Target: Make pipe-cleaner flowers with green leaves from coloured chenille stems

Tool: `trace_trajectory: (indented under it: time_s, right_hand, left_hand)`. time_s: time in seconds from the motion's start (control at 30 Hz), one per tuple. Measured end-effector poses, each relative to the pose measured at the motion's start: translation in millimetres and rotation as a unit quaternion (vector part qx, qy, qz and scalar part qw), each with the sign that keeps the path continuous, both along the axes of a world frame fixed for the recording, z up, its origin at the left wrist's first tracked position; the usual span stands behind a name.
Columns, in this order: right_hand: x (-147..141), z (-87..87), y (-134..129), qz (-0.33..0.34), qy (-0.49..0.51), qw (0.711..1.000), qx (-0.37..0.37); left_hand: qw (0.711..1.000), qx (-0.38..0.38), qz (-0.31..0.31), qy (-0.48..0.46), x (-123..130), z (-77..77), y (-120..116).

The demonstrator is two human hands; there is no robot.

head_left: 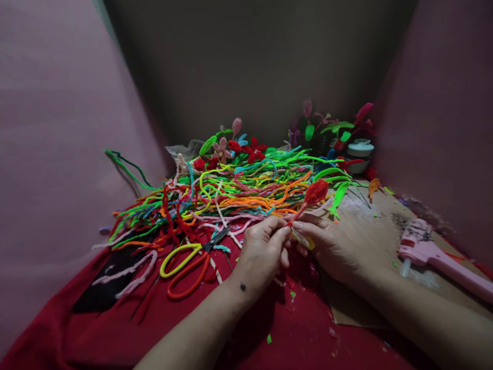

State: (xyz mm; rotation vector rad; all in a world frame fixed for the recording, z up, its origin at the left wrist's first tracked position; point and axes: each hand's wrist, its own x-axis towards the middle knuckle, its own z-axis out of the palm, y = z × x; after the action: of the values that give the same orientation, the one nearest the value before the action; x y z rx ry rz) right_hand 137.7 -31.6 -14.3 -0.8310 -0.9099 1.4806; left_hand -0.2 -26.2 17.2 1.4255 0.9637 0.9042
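A red pipe cleaner flower (316, 192), shaped like a closed bud on a thin reddish stem, tilts up and to the right between my hands. My left hand (264, 249) pinches the lower end of the stem with thumb and fingertips. From the other side, my right hand (333, 246) closes its thumb and fingers around the same stem. Under the right fingers shows a pale yellow curved thing (304, 239), too covered to name. Close to my left hand lie scissors (190, 272) with one yellow and one red handle loop, blades partly among the pipe cleaners.
A big heap of coloured pipe cleaners (246, 190) spreads behind my hands, with finished flowers (221, 150) on top. At right, a pink glue gun (427, 246) rests on a cardboard sheet (362, 303). A lidded jar (360, 151) stands at back right. Red cloth (127, 339) covers the table.
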Motion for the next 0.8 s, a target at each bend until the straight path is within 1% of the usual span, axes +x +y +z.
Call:
trace_trajectory:
  time_s: [0.17,0.33,0.5,0.57,0.7,0.8]
  right_hand:
    - [0.9,-2.9,2.2,-0.004,-0.023,1.0,-0.003]
    - [1.3,-1.2,1.3,0.019,0.004,1.0,-0.003]
    - [0.6,0.3,1.1,0.007,0.012,1.0,0.013]
    - [0.6,-0.7,1.8,0.013,0.007,1.0,0.019]
    - [0.9,-2.6,2.9,0.029,0.007,0.999,0.024]
    - [0.5,-0.8,1.9,0.034,0.022,0.999,0.026]
  left_hand:
    - [1.0,-0.006,-0.001,0.001,-0.8,1.0,-0.6]
    - [1.0,-0.011,-0.005,0.001,-1.4,-0.4,0.6]
    - [1.0,-0.015,-0.006,0.001,-1.6,-1.4,0.8]
    - [1.0,-0.015,-0.009,-0.001,-1.7,-1.5,1.0]
    - [1.0,-0.018,-0.012,0.002,-1.4,1.0,1.5]
    - [1.0,-0.021,-0.006,0.002,-1.3,4.6,1.0]
